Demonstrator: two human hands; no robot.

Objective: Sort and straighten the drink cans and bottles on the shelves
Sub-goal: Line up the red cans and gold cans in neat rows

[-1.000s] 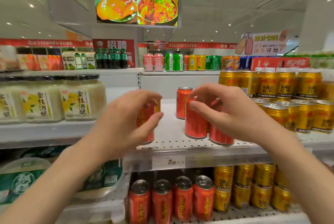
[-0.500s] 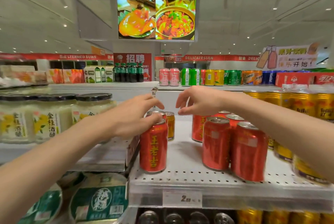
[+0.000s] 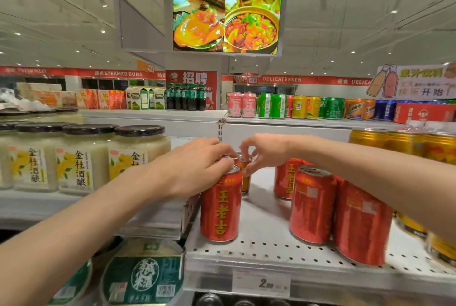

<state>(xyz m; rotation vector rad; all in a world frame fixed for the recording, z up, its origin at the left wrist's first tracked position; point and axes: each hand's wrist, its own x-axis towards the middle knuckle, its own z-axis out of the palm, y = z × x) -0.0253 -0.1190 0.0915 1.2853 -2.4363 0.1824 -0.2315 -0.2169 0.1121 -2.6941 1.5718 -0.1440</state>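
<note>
Taking the front red can (image 3: 221,207) on the white perforated shelf (image 3: 266,249) as the landmark: left of it stand pale jars with black lids (image 3: 85,157). The left hand (image 3: 195,167) rests on this can's top, fingers curled over its rim. Just behind the can stands a small gold can (image 3: 245,177), and the right hand (image 3: 264,151) pinches its rim with curled fingertips. Right of the landmark, three more red cans (image 3: 313,203) stand upright on the same shelf, and beyond them a row of gold cans (image 3: 404,141).

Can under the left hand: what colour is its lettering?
Yellow lettering on the red can, head view.
</note>
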